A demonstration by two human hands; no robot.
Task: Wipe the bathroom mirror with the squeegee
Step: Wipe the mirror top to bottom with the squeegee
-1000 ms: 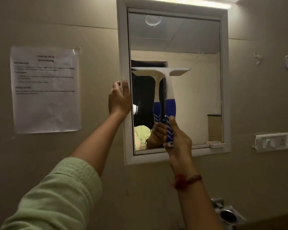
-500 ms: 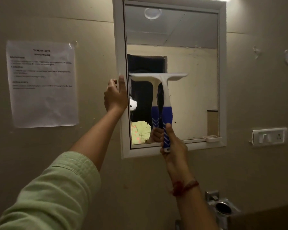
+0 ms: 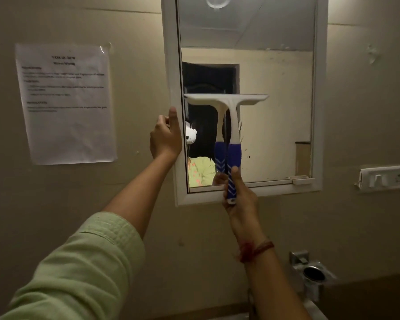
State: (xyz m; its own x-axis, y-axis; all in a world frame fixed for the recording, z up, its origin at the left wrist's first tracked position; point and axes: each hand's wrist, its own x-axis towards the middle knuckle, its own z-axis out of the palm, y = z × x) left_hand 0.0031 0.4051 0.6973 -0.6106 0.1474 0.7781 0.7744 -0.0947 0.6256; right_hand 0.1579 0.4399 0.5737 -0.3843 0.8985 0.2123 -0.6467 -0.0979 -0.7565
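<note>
Beige bathroom wall (image 3: 367, 112), dimly lit, carries a white-framed mirror (image 3: 275, 88) at the centre of the head-camera view. On the glass, a person's right hand (image 3: 239, 199) holds a squeegee (image 3: 231, 125) upright, fingers wrapped tight around the lower end of its blue-and-white handle, thumb laid up along the grip. The tool's white blade lies level across the left-centre of the mirror, about halfway up, its left end near the frame's inner edge, and its reflection shows just beside it. The left hand (image 3: 165, 137) grips the frame's left side, fingers curled around the outer edge and thumb pressed upright on the white front face. A pale green sleeve (image 3: 83, 269) covers the left upper arm; a red thread (image 3: 255, 249) circles the right wrist. A printed paper sheet (image 3: 66, 103) is taped to the wall left of the mirror, its text too blurred to read. A white switch plate (image 3: 385, 179) sits to the right, and a metal fitting (image 3: 311, 271) lower right.
</note>
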